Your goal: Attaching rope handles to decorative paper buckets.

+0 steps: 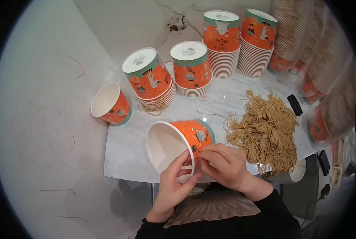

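A large orange and green paper bucket (192, 133) lies tilted on its side at the table's front edge, its white mouth facing left. My left hand (174, 183) grips its rim, with the fingers reaching into the mouth and the thumb outside. Pressed together in a pinch, the fingers of my right hand (225, 164) touch the bucket's outer wall just behind the rim. Whatever they pinch is too small and covered to make out. To the right of my right hand is a big heap of tan cords (267, 135), with a loose strand trailing left from it.
Upside-down bucket stacks (148, 81) line the table's back, tan cord under the leftmost. Another bucket (114, 104) lies tipped at the left edge. Bagged bucket stacks (321, 67) and a small black object (294, 105) are at right. The marble-look table (126, 151) ends before my body.
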Available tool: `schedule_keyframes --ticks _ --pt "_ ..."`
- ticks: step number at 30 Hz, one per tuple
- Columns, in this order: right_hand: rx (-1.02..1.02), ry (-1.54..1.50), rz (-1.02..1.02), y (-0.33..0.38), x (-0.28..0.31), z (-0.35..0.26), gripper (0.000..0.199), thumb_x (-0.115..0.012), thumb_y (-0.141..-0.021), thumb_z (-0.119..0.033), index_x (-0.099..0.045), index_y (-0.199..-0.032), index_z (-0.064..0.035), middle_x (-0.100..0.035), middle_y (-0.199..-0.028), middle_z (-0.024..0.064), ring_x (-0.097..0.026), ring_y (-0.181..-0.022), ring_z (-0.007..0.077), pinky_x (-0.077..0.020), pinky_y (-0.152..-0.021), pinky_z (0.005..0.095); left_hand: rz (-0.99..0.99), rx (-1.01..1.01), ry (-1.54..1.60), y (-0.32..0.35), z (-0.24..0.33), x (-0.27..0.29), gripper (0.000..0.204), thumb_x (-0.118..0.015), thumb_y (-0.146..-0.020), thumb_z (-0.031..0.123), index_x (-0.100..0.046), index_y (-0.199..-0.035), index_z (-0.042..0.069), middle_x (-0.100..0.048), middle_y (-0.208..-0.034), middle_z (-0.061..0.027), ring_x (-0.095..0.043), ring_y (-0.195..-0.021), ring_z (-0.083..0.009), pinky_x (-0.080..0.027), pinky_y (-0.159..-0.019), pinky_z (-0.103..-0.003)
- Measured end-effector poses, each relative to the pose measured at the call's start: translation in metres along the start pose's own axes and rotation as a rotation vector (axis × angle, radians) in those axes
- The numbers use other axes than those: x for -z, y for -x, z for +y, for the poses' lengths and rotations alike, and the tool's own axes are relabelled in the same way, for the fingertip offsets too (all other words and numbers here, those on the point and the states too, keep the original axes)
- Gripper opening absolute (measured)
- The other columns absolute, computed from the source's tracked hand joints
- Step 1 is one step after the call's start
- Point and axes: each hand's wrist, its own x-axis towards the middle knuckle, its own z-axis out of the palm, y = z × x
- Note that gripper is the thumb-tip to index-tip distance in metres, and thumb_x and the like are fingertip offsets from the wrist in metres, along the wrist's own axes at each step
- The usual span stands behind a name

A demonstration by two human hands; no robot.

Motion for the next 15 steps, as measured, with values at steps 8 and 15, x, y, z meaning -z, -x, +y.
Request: schedule_keyframes --ticks 8,15 --pt "0.007 -0.022 -0.033 -0.002 -0.002 -0.002 0.028 -0.077 -0.073 -0.009 -0.068 -0.099 -0.0055 -0.068 -0.095 0.0058 -0.069 -0.076 0.0208 -0.0555 -0.058 0.0303 0.122 0.090 0.121 0.000 -0.008 0.006 0.024 -0.059 -0.098 0.001 -0.059 -0.120 -0.007 -0.070 -0.102 -0.0094 -0.065 -0.094 -0.0121 -0.053 -0.082 -0.025" --pt "-0.009 -0.066 -0.028 0.000 0.000 -0.001 0.028 -0.077 -0.073 -0.007 -0.069 -0.100 -0.0058 -0.068 -0.095 0.0056 -0.069 -0.076 0.0207 -0.0559 -0.059 0.0304 0.188 -0.062 0.056 -0.008 -0.008 -0.001 0.012 -0.059 -0.097 -0.001 -0.062 -0.107 -0.006 -0.070 -0.093 -0.0080 -0.067 -0.087 -0.0106 -0.053 -0.080 -0.024"
